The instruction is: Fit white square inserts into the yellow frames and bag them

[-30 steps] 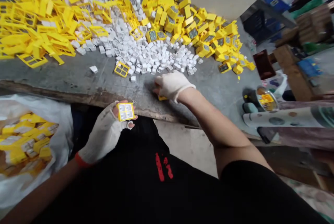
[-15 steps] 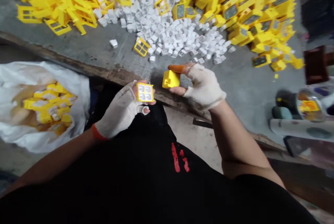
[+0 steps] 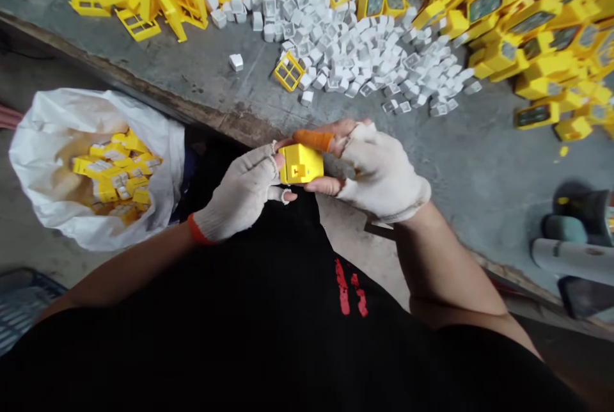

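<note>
head view: both gloved hands meet around a yellow plastic box [image 3: 300, 164], held just off the near edge of a grey concrete workbench [image 3: 480, 175]. the left hand [image 3: 240, 194], in a white fingerless knit glove with an orange cuff, presses against the box's left side. the right hand [image 3: 378, 172], in a white fingerless glove, wraps it from the other side, with the thumb running under the box and an orange finger cot [image 3: 313, 140] lying along its top edge. neither hand is open, and the box is held firmly between the two. beyond the box, on the bench, lies a heap of small white plastic cubes [image 3: 364, 54], with a yellow square frame [image 3: 288, 71] at its near edge. further off, up and right of the box, is a mass of yellow plastic parts [image 3: 527, 34]. left of the box sits an open white plastic bag [image 3: 96, 111] holding yellow and white pieces [image 3: 115, 172]. below the box is a black shirt [image 3: 192, 348] with red marks.
</note>
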Motion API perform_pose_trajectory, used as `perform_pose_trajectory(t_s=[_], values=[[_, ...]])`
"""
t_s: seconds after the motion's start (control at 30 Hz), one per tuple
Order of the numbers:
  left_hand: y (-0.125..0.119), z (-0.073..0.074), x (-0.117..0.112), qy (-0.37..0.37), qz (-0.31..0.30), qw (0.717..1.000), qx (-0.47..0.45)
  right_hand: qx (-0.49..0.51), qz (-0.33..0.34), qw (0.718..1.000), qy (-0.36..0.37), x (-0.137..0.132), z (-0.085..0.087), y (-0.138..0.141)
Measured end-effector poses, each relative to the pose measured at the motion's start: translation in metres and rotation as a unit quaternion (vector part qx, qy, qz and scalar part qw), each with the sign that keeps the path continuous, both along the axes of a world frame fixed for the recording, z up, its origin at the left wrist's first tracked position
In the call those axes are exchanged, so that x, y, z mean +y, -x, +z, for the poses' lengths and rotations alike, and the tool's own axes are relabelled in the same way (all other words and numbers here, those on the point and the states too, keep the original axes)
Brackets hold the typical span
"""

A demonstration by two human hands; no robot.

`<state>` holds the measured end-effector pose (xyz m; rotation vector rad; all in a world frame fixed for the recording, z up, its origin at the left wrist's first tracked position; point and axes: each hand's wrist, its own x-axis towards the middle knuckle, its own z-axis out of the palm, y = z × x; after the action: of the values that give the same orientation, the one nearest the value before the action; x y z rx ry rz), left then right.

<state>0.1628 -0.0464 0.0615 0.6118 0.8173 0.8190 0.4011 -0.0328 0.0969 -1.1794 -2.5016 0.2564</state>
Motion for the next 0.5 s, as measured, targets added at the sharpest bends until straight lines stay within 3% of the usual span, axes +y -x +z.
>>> perform_pose_trajectory(t_s=[0.13,0.27,0.33,0.4,0.5], values=[[0.005,0.0,0.0,-0.095,-0.002,0.991,0.09,-0.011,0.014,0.999,-0.037,-0.009,-0.009,0.012],[0.012,0.01,0.005,-0.224,0.016,0.944,0.24,0.084,-0.066,0.994,0.022,-0.012,-0.018,0.025],[0.013,0.017,0.006,-0.246,0.033,0.932,0.263,0.198,-0.104,0.968,0.11,-0.009,-0.021,0.028],[0.013,0.023,0.004,-0.259,0.045,0.926,0.273,0.309,-0.117,0.922,0.201,-0.005,-0.023,0.031],[0.014,0.03,0.002,-0.265,0.064,0.924,0.268,0.411,-0.131,0.862,0.266,-0.003,-0.027,0.043]])
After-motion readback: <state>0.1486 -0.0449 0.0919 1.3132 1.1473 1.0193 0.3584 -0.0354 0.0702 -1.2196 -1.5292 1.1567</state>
